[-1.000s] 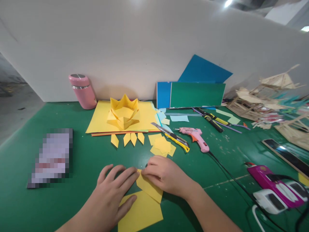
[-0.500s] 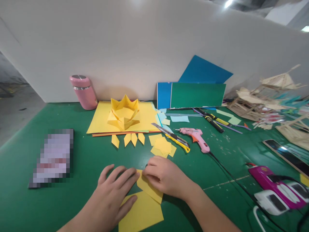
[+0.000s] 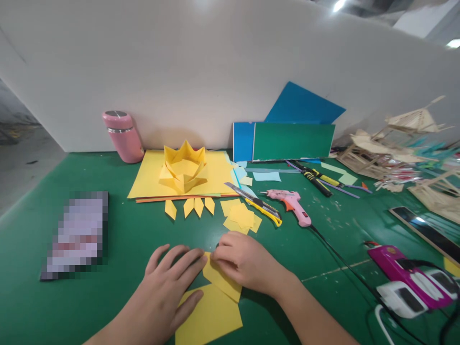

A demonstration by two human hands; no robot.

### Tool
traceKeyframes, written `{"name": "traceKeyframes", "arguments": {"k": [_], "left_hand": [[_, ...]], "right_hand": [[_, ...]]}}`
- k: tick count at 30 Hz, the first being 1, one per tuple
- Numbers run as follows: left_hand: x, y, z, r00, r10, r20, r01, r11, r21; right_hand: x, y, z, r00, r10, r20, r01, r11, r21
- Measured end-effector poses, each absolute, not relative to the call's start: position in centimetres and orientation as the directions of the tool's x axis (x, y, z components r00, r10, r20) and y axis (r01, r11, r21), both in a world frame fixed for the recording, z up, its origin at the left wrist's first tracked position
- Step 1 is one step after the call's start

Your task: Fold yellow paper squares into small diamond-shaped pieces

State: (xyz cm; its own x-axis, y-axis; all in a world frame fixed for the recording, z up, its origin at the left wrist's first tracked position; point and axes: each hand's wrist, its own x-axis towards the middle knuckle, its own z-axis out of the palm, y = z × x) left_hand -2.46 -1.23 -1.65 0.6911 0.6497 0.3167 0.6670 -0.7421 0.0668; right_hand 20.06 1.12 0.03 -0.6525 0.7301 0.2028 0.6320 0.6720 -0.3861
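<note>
Over the green desk (image 3: 129,235), my left hand (image 3: 168,282) spreads; I can't tell if my right hand (image 3: 247,262) pinches the upper yellow paper (image 3: 223,283), which uneven pressure could skew.

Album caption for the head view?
Left hand and right hand on plain yellow paper pieces; beyond, a pointed yellow paper ring.

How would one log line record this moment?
left hand: on yellow paper sheet | right hand: on smaller yellow paper piece | pink glue gun: unheld

A small yellow paper (image 3: 220,279) overlaps a larger yellow sheet (image 3: 216,314).
</note>
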Motion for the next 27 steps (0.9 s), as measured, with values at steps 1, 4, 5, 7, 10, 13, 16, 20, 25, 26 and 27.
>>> {"name": "traceKeyframes", "arguments": {"k": [1, 4, 5, 7, 10, 13, 16, 20, 25, 26, 27], "left_hand": [[-2.5, -1.2, -1.7, 0.691, 0.653, 0.312, 0.668, -0.741, 0.072], [-2.5, -1.2, -1.6, 0.690, 0.656, 0.306, 0.665, -0.742, 0.089], [-2.5, -1.2, -1.6, 0.690, 0.655, 0.307, 0.663, -0.743, 0.095], [-2.4, -1.1, -1.5, 0.688, 0.656, 0.309, 0.662, -0.743, 0.103], [-2.4, -1.1, -1.4, 0.688, 0.661, 0.300, 0.666, -0.739, 0.102], [-2.4, -1.1, -1.3, 0.691, 0.658, 0.297, 0.667, -0.740, 0.087], [-2.5, -1.1, -1.2, 0.693, 0.659, 0.294, 0.667, -0.740, 0.087], [-2.6, -1.2, -1.3, 0.694, 0.665, 0.274, 0.669, -0.737, 0.095], [-2.6, -1.2, -1.4, 0.695, 0.668, 0.266, 0.671, -0.735, 0.093], [-2.6, -1.2, -1.4, 0.694, 0.667, 0.271, 0.671, -0.736, 0.090], [-2.5, -1.2, -1.4, 0.695, 0.665, 0.275, 0.670, -0.737, 0.088]], "right_hand": [[20.1, 1.1, 0.1, -0.652, 0.731, 0.201, 0.633, 0.670, -0.388], [20.1, 1.0, 0.3, -0.651, 0.734, 0.192, 0.633, 0.665, -0.398], [20.2, 1.0, 0.4, -0.652, 0.734, 0.189, 0.630, 0.664, -0.404], [20.2, 1.0, 0.6, -0.655, 0.732, 0.187, 0.622, 0.663, -0.417], [20.3, 1.0, 0.7, -0.646, 0.739, 0.189, 0.621, 0.653, -0.434], [20.2, 1.2, 0.6, -0.641, 0.747, 0.177, 0.636, 0.646, -0.422], [20.2, 1.2, 0.7, -0.643, 0.748, 0.162, 0.645, 0.644, -0.412], [20.4, 1.2, 1.2, -0.659, 0.736, 0.154, 0.639, 0.656, -0.403], [20.8, 1.0, 1.6, -0.659, 0.736, 0.154, 0.630, 0.653, -0.420], [20.9, 1.0, 1.6, -0.656, 0.739, 0.157, 0.631, 0.650, -0.423], [21.0, 1.0, 1.6, -0.651, 0.743, 0.159, 0.634, 0.646, -0.425]]}}
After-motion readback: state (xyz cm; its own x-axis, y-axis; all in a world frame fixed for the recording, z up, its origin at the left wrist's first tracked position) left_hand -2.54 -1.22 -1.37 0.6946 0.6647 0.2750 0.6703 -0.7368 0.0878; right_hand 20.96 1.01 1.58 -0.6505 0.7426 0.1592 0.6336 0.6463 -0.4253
